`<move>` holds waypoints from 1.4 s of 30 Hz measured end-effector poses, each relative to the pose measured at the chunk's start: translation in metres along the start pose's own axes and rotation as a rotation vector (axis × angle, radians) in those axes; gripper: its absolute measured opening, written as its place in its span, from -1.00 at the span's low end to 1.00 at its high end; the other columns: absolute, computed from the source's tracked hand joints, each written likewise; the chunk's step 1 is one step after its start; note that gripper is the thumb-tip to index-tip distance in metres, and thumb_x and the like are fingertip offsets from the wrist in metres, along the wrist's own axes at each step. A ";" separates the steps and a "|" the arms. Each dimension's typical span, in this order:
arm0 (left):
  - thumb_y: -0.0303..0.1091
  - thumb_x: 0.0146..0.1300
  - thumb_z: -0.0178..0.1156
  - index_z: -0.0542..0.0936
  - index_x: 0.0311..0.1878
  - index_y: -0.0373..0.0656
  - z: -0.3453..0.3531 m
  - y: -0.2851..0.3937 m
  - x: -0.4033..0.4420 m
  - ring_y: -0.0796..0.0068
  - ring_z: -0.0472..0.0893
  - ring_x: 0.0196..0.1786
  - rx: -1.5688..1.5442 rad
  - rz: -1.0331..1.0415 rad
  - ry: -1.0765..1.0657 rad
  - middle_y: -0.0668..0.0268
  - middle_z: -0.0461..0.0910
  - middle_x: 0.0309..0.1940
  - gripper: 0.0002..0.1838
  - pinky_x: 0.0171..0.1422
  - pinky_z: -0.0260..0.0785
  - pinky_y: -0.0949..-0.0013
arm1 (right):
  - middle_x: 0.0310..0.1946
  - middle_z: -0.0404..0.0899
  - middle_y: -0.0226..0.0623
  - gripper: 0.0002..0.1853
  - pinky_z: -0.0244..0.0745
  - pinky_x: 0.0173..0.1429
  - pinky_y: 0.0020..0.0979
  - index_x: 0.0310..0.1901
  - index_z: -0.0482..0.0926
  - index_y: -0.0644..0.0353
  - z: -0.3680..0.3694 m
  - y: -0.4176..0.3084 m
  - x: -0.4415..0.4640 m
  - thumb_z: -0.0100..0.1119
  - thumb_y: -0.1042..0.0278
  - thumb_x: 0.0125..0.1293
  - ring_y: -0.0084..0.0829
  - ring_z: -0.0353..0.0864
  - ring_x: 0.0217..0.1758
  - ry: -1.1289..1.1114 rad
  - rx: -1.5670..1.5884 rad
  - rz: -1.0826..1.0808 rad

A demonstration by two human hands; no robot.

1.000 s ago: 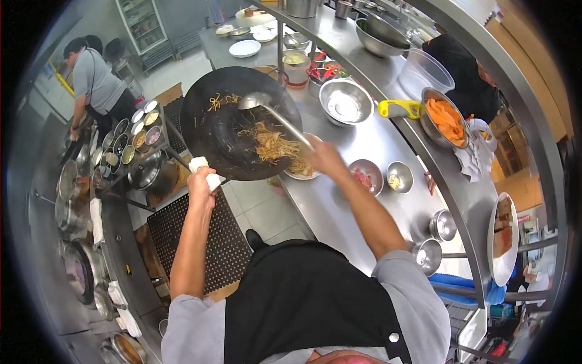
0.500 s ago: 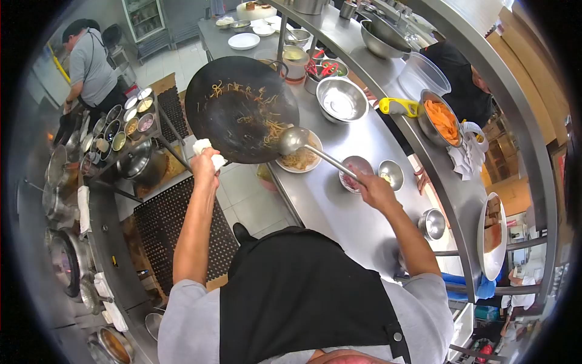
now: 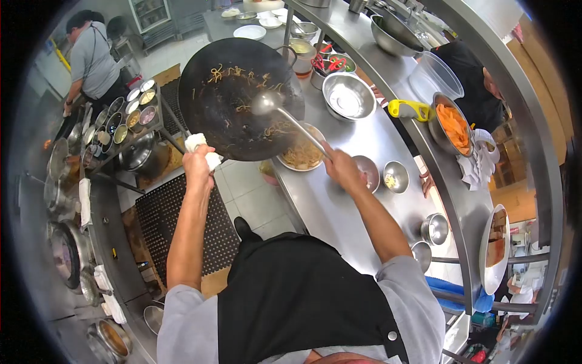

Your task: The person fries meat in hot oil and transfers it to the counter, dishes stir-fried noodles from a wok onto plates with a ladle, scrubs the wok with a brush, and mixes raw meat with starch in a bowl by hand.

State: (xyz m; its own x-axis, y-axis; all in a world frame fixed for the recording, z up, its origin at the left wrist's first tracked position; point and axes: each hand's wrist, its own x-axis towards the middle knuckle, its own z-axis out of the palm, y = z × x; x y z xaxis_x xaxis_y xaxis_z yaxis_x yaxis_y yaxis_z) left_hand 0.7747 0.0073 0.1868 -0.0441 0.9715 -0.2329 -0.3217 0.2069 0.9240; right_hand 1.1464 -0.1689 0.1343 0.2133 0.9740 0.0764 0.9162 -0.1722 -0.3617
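My left hand (image 3: 197, 168) is closed around the near edge of a large black wok (image 3: 206, 112), with a folded white cloth (image 3: 196, 142) in its grip. The wok is tilted toward the counter, and its lower right rim hangs over a plate of noodles (image 3: 303, 156). Loose noodle strands (image 3: 217, 74) cling to the wok's inside. In my right hand (image 3: 342, 167) is the handle of a long metal ladle (image 3: 265, 103), whose bowl is over the middle of the wok. Just beyond that hand sits a metal bowl (image 3: 373, 167), partly hidden by it.
On the steel counter (image 3: 330, 209) stand a small bowl with pale bits (image 3: 396, 176) and a large metal bowl (image 3: 349, 96). A raised shelf to the right holds a bowl of orange strips (image 3: 453, 128). One co-worker (image 3: 97, 60) stands at the far left; another person is behind the shelf.
The ladle's bowl has moved up and left, from the wok's lower rim to its middle. Fewer noodles lie near that rim, and the plate's heap looks larger. My right hand has shifted left.
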 end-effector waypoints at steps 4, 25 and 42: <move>-0.53 0.11 0.28 0.57 -0.26 -0.18 -0.003 -0.001 0.002 0.46 0.53 -0.67 -0.019 0.001 0.008 0.36 0.55 -0.56 -0.87 -0.66 0.21 0.36 | -0.08 0.70 0.07 -0.36 0.57 0.07 0.13 0.52 0.41 -0.15 0.026 0.060 -0.085 0.16 0.31 0.38 0.13 0.71 -0.06 0.297 -0.268 -0.181; -0.52 0.10 0.28 0.56 -0.17 -0.20 -0.019 0.005 -0.006 0.47 0.55 -0.62 -0.054 0.031 0.019 0.35 0.57 -0.50 -0.80 -0.61 0.28 0.38 | 0.06 0.69 0.09 -0.39 0.55 0.20 0.03 0.52 0.45 -0.09 -0.010 -0.070 0.028 0.16 0.24 0.42 0.14 0.67 0.13 0.066 0.220 -0.205; -0.41 0.19 0.27 0.50 -0.29 -0.02 -0.112 -0.042 0.013 0.49 0.38 -0.72 -0.213 -0.249 0.083 0.38 0.52 -0.56 -0.88 -0.72 0.08 0.44 | -0.51 0.49 -0.48 -0.41 0.36 -0.59 -0.47 0.51 0.49 0.03 -0.069 0.009 -0.184 0.23 0.33 0.45 -0.64 0.44 -0.60 -0.167 0.665 0.661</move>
State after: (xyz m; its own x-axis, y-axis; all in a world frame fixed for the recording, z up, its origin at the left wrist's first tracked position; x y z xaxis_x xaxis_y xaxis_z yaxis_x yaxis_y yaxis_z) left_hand 0.6814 -0.0021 0.1106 -0.0134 0.8796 -0.4756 -0.5220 0.3995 0.7536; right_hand 1.1386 -0.3601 0.1812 0.5206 0.7268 -0.4480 0.2360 -0.6268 -0.7426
